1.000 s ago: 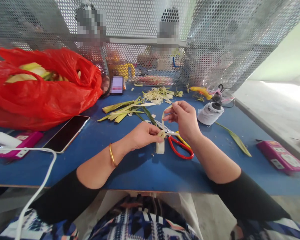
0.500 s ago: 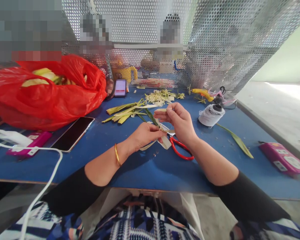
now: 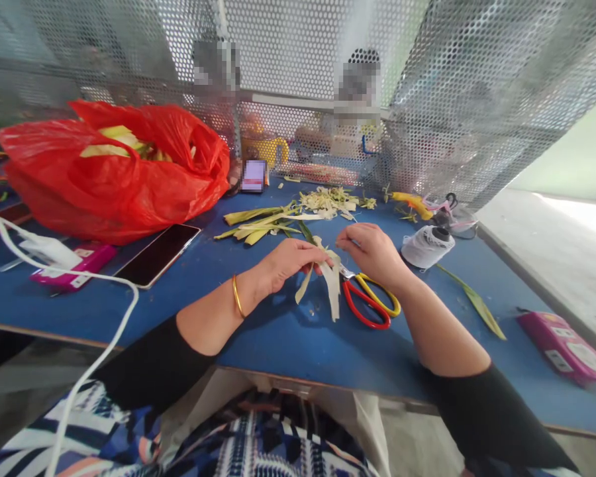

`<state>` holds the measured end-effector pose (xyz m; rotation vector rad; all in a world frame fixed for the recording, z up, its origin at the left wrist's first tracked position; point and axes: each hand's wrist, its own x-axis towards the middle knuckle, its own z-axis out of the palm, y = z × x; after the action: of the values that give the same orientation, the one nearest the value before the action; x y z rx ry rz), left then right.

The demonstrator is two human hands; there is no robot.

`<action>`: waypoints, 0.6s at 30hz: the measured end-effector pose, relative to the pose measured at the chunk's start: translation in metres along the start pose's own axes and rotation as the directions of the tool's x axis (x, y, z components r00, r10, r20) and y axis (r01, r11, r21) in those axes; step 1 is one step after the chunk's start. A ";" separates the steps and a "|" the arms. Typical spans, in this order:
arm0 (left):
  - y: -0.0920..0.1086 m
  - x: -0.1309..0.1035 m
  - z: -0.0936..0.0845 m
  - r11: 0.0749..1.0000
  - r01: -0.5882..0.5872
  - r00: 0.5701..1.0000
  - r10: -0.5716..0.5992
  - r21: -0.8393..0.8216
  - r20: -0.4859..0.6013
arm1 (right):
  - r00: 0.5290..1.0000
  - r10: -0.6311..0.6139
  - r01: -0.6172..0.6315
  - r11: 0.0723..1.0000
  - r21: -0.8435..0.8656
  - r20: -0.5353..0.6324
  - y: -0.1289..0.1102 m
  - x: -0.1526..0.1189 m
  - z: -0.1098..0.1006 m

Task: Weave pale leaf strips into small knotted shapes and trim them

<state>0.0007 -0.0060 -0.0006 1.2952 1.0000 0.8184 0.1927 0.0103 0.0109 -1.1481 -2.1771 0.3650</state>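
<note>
Pale corn husk strips (image 3: pixel 332 291) hang from the pinched fingers of my left hand (image 3: pixel 295 262), and a green piece sticks out behind them. My right hand (image 3: pixel 372 248) is just to the right, above the scissors (image 3: pixel 365 308). Its fingers are curled together towards the husk, and what they may hold is hidden. The scissors lie on the blue table with one red and one yellow handle, their blades partly behind the husk. Longer yellow-green husk pieces (image 3: pixel 255 228) lie beyond my left hand, near a heap of husk scraps (image 3: pixel 330 201).
A red plastic bag (image 3: pixel 144 192) of husks stands at left, near a dark phone (image 3: pixel 159 255) and a magenta box (image 3: pixel 74 268) with a white cable. At right are a white thread spool (image 3: pixel 427 248), a green leaf (image 3: pixel 481 311) and another magenta box (image 3: pixel 566 344). A perforated screen (image 3: pixel 298 59) rises behind.
My right hand has drawn back from the husk, its fingers now curled downward. The husk strips hang lower from my left hand, and more of the scissors shows. The view has shifted left.
</note>
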 end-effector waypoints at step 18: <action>0.000 0.003 -0.006 0.971 0.061 0.995 -0.077 -0.232 -0.063 | 0.844 -0.528 0.426 0.768 -0.478 -0.096 -0.022 -0.011 0.012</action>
<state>-0.0036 -0.0016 -0.0013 1.0337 0.9704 0.9045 0.1750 -0.0108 0.0085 -0.7432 -2.3014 -0.4926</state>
